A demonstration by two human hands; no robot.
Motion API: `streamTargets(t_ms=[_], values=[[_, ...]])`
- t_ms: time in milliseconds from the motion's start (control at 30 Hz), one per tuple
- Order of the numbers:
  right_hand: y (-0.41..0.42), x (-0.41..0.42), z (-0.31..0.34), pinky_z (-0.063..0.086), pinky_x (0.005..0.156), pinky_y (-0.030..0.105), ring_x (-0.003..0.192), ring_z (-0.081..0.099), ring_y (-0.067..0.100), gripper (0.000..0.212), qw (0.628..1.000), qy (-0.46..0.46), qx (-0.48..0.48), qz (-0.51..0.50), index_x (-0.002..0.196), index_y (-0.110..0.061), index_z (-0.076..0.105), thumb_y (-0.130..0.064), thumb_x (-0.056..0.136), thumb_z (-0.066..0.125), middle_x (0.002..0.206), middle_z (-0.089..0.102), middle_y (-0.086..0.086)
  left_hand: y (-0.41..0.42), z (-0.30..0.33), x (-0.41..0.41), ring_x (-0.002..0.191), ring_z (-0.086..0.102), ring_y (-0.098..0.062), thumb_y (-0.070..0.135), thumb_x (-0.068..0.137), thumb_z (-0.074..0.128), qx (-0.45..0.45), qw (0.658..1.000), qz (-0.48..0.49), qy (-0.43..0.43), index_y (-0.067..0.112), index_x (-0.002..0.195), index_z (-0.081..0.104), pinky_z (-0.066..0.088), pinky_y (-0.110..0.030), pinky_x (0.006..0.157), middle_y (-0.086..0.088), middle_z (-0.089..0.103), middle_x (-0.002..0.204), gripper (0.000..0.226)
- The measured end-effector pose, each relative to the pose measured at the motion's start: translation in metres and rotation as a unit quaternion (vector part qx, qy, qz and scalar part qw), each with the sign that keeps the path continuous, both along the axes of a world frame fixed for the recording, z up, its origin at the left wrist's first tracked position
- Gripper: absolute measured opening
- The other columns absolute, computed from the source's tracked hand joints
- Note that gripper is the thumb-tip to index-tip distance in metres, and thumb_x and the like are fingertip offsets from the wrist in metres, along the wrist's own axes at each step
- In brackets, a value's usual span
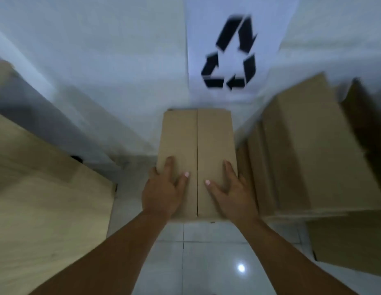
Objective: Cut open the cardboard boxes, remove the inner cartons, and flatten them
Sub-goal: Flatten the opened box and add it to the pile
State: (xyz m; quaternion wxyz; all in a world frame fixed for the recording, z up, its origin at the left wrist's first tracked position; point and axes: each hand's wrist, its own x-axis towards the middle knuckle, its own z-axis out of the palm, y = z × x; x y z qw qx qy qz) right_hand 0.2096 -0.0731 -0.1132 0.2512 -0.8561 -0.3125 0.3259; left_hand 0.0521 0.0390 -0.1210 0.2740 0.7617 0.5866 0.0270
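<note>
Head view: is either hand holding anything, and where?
Both hands, left and right, lie flat on the near top flaps of the closed brown cardboard box; no grip.

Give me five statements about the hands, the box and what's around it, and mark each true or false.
1. Both hands lie on top of the middle box. True: the left hand and the right hand rest on it, one on each side of its centre seam.
2. The right hand holds a knife. False: it holds nothing, and no knife is in view.
3. The flaps of the middle box stand open. False: they lie closed, meeting along the seam.
4. A recycling symbol shows on the white surface behind the box. True.
5. More cardboard boxes stand to the right of the middle box. True.
</note>
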Motion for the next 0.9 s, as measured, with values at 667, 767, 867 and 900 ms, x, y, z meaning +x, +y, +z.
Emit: streamTargets(t_ms=[667,767,867,900], values=[[-0.112,-0.125,0.302,0.041,0.103,0.041,0.137,0.041,0.029,0.089,0.998,-0.052,0.034,0.002,0.157,-0.04,0.011,-0.072,0.086,0.053,0.155,0.034,0.008,-0.092,0.308,-0.129,0.122,0.054,-0.03,0.069,0.094,0.038,0.052,0.997,-0.055,-0.034,0.035,0.156,0.02,0.047,-0.037,0.096,-0.013,0.044,0.143,0.073],[-0.135,-0.149,0.312,0.043,0.102,0.042,0.136,0.043,0.029,0.09,0.997,-0.067,0.04,0.009,0.157,-0.039,0.012,-0.074,0.085,0.052,0.154,0.036,0.008,-0.113,0.317,-0.155,0.12,0.055,-0.031,0.07,0.093,0.038,0.072,0.995,-0.058,-0.034,0.036,0.155,0.023,0.05,-0.039,0.094,-0.013,0.048,0.14,0.072],[-0.162,-0.174,0.315,0.044,0.102,0.043,0.134,0.046,0.03,0.09,0.995,-0.082,0.038,0.028,0.157,-0.04,0.013,-0.078,0.084,0.048,0.153,0.038,0.007,-0.141,0.321,-0.184,0.124,0.053,-0.033,0.071,0.093,0.038,0.069,0.996,-0.047,-0.036,0.036,0.154,0.023,0.049,-0.041,0.096,-0.013,0.046,0.144,0.072],[-0.171,-0.182,0.315,0.044,0.102,0.043,0.134,0.046,0.03,0.089,0.995,-0.084,0.037,0.033,0.156,-0.041,0.013,-0.08,0.082,0.046,0.153,0.039,0.006,-0.152,0.322,-0.194,0.125,0.052,-0.034,0.071,0.093,0.038,0.066,0.996,-0.045,-0.035,0.036,0.155,0.022,0.049,-0.042,0.097,-0.013,0.044,0.146,0.073]])
